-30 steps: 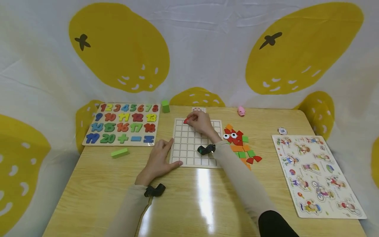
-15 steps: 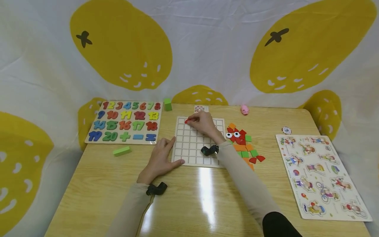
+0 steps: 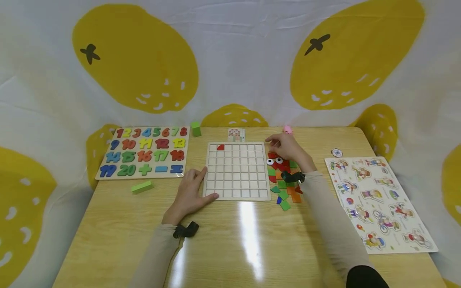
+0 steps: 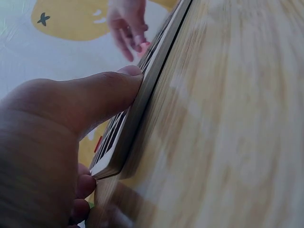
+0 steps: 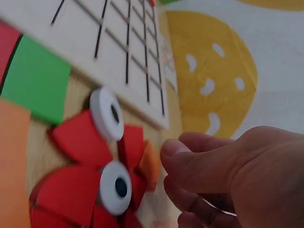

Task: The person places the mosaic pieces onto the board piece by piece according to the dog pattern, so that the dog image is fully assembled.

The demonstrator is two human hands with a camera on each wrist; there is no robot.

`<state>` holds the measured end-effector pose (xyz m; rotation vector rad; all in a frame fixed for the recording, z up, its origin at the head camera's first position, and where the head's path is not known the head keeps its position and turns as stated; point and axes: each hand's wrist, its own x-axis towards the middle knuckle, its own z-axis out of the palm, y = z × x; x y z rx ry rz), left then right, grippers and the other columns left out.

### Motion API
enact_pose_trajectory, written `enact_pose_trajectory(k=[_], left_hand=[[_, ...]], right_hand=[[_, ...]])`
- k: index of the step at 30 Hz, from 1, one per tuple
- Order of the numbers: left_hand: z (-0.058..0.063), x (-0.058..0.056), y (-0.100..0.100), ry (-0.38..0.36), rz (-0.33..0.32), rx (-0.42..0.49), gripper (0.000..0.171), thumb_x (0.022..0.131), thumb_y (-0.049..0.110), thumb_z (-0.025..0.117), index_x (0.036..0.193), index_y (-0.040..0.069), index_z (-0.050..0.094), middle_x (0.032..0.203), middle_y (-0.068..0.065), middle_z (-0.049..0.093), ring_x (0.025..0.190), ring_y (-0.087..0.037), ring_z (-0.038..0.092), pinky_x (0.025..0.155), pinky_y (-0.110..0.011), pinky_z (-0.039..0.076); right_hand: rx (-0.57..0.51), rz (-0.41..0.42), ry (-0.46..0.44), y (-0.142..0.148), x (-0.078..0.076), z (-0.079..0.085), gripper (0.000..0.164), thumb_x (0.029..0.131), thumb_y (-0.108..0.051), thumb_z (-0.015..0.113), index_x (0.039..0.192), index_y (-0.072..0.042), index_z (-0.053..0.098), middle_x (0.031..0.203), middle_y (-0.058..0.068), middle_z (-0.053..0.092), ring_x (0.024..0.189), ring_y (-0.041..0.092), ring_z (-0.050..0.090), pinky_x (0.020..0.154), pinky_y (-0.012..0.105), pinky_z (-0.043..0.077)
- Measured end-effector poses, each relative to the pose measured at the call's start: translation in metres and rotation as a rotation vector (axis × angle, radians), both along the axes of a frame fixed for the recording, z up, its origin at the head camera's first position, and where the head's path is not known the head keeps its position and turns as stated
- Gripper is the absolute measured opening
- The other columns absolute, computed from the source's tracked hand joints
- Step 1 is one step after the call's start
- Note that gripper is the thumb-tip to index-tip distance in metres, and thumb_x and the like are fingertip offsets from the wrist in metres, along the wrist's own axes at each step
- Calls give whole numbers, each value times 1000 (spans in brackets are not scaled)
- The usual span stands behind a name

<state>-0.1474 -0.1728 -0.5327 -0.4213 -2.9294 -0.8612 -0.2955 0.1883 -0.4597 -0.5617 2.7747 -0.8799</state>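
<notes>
My left hand (image 3: 189,194) rests at the near left corner of a wooden grid board (image 3: 237,177). Its straight thumb touches the near edge, and its fingers lie along the left side; the left wrist view shows the thumb (image 4: 104,92) on the rim. A red quarter-round tile (image 3: 221,147) lies in a top-row cell. Beyond the board's right side, my right hand (image 3: 286,147) hovers over loose tiles, fingers loosely bent and holding nothing visible. Close to its fingertips in the right wrist view are red tiles (image 5: 71,192), an orange tile (image 5: 149,166) and two googly-eye discs (image 5: 115,187).
A picture card (image 3: 236,135) lies behind the board. Left are a number puzzle (image 3: 144,152) and two green blocks (image 3: 142,187). A pink pig figure (image 3: 287,130) stands behind my right hand. Further right are a poker chip (image 3: 336,153) and a picture puzzle (image 3: 381,204).
My right hand has let go of the red quarter-round tile in the top row and moved right, over the loose tiles. My left hand has stayed at the board's corner.
</notes>
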Motion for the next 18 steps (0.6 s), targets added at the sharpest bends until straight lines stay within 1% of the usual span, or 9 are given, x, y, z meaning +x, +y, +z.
enact_pose_trajectory(k=[3,6,9,12,13,15,18], left_hand=[[0,1,2,3,1,5,107,73,69,73,154,12,34,112,-4,42,99,-18,35,81,-34,31],[0,2,-1,1,1,1,107,73,70,72,155,12,34,111,-4,41,98,-18,35,81,-33,30],[1,3,-1,-4,-6,1,107,74,70,72,155,12,32,111,-4,40,97,-18,35,81,-33,30],[1,3,0,-7,-7,6,107,74,68,73,155,12,33,109,-4,40,96,-18,35,81,-33,30],[2,3,0,-5,-7,6,107,74,68,73,155,12,33,110,-4,40,96,-18,35,81,-33,30],[2,3,1,0,-6,5,106,73,67,74,154,11,34,110,-4,41,96,-18,35,80,-33,30],[4,3,1,16,-9,-2,106,74,67,74,154,10,35,110,-4,41,96,-18,35,79,-33,30]], right_hand=[[51,2,-55,17,2,-6,31,92,-3,66,123,-5,68,109,15,66,87,27,58,77,39,50],[61,-6,-75,20,0,-12,25,91,-6,68,116,-5,69,107,13,66,86,27,57,78,39,50],[59,-29,-60,23,-1,-14,20,89,-10,73,107,-3,68,101,13,67,87,27,59,81,40,50],[39,-48,-27,26,-1,-15,18,88,-14,76,100,-4,66,94,12,65,85,25,59,79,38,49],[19,-52,-11,26,-1,-14,19,88,-16,75,100,-4,66,93,11,65,83,24,59,77,37,49],[-55,-63,18,25,1,-12,22,90,-19,74,104,-5,64,90,11,65,77,24,60,70,35,49],[-238,-69,21,15,5,-7,28,93,-23,70,116,-6,64,87,16,65,69,29,58,59,33,47]])
